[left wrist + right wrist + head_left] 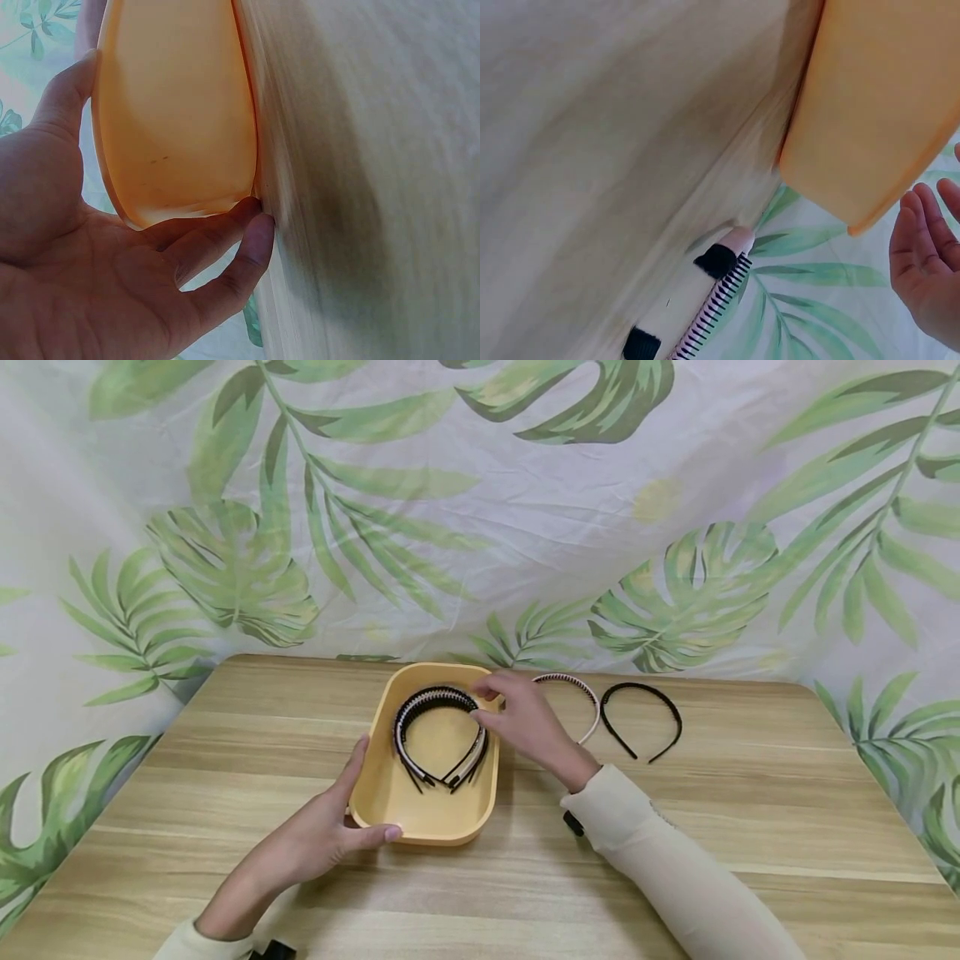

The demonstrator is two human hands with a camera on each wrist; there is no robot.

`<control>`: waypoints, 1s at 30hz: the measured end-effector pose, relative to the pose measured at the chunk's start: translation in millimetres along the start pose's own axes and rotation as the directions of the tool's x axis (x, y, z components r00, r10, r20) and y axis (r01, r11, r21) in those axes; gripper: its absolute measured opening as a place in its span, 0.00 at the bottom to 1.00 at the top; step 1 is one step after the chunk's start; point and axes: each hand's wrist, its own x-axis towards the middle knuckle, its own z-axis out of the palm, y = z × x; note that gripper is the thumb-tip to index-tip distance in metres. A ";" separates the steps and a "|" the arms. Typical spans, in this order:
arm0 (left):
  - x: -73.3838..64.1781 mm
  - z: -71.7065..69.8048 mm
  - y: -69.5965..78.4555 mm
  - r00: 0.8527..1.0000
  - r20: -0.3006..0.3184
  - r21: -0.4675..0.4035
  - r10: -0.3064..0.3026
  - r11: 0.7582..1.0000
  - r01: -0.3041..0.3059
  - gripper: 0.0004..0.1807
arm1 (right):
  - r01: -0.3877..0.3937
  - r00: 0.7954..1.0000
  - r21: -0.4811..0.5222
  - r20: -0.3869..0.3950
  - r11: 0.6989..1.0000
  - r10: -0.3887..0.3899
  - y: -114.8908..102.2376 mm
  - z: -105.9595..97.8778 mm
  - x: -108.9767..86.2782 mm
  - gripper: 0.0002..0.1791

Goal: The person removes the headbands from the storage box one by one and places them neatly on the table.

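Observation:
A yellow plastic bin stands on the table with several black and white headbands stacked inside. My left hand grips the bin's near left corner, thumb along the front and fingers on the left side. In the left wrist view those fingers reach round the bin's wall. Over the bin's right rim is my right hand, its thumb and fingertips parted beside the stacked headbands. The right wrist view shows the right hand's fingers loosely bent near the rim.
To the bin's right, a white headband with dark teeth lies partly behind the right hand. Farther right lies a thin black headband. The wooden table meets a leaf-print cloth at the back.

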 end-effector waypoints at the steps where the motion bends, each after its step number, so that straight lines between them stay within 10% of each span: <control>1: -0.1 0.0 0.0 1.000 0.001 0.000 -0.003 1.000 0.003 0.72 | 0.004 1.000 0.000 0.001 1.000 -0.004 0.2 1.1 1.2 0.15; 30: 0.8 -0.8 -1.4 1.000 0.003 -0.001 0.028 1.000 -0.028 0.71 | -0.024 0.994 -0.022 0.110 0.999 0.026 10.1 24.9 34.9 0.19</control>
